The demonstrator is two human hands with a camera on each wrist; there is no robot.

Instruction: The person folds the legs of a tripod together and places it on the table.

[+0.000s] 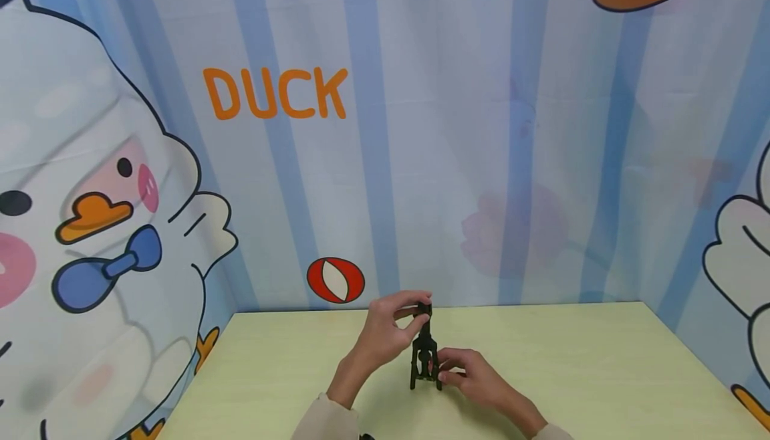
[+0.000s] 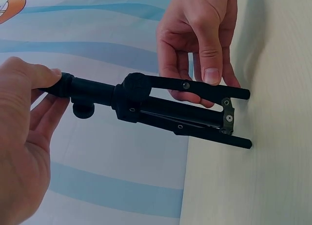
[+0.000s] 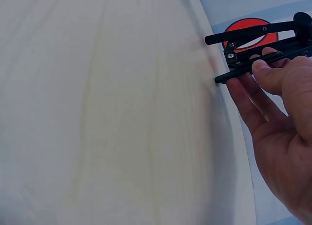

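A small black tripod (image 1: 425, 342) stands upright on the pale yellow table, its legs only slightly spread. My left hand (image 1: 385, 334) pinches its top between thumb and fingers; the left wrist view shows the thumb on the head above a round knob (image 2: 83, 110). Lower down, my right hand (image 1: 476, 378) holds one leg near its foot. In the right wrist view, the thumb of the right hand (image 3: 282, 117) lies on that leg, with fingers behind it. Small metal brackets (image 2: 227, 116) join the legs to the centre column.
The light table (image 1: 577, 353) has its far edge against a blue-striped curtain (image 1: 433, 126) printed with ducks and lettering. A red and white oval (image 1: 355, 281) is printed low on the curtain, behind the left hand. A small dark object (image 1: 366, 436) shows at the bottom edge near the left sleeve.
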